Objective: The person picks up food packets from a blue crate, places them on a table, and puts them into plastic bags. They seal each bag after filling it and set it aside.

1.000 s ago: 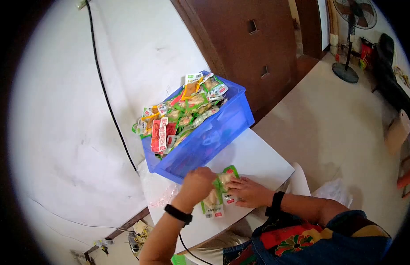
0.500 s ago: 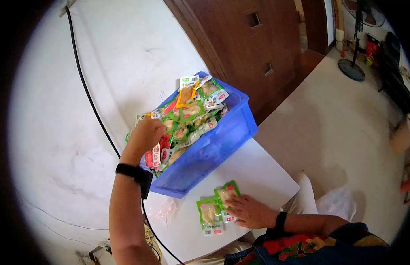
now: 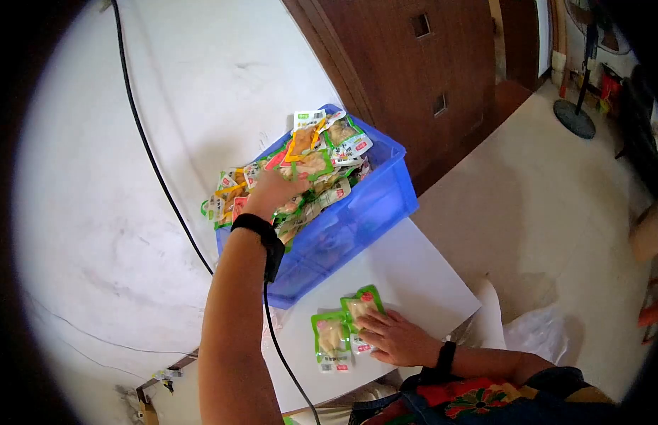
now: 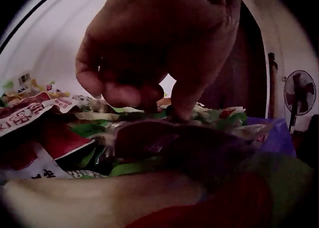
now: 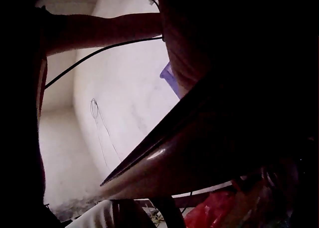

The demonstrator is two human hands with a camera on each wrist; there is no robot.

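Over the heaped food packets (image 3: 316,200) in the blue plastic crate (image 3: 322,251), my left hand (image 3: 276,193) reaches down. The left wrist view shows that hand (image 4: 154,48) with fingers curled, thumb and fingertips pinching at the upper edge of a dark-looking packet (image 4: 144,137). On the white table, my right hand (image 3: 400,338) lies with extended fingers on a green-edged clear food packet (image 3: 359,308), covering part of it. A similar green-edged packet (image 3: 332,338) lies flat just left of it, the two overlapping slightly. The right wrist view is mostly dark.
The crate stands on the white table (image 3: 392,273) against the white wall (image 3: 180,134). A black cable (image 3: 148,152) hangs down the wall. A brown door (image 3: 385,78) is behind the crate. Clear plastic bags (image 3: 538,333) lie past the table's right side; a fan (image 3: 575,117) stands farther off.
My left hand has gone from the packets on the table up to the crate's left part, then rightward over the pile. The right hand has stayed on the table packet.
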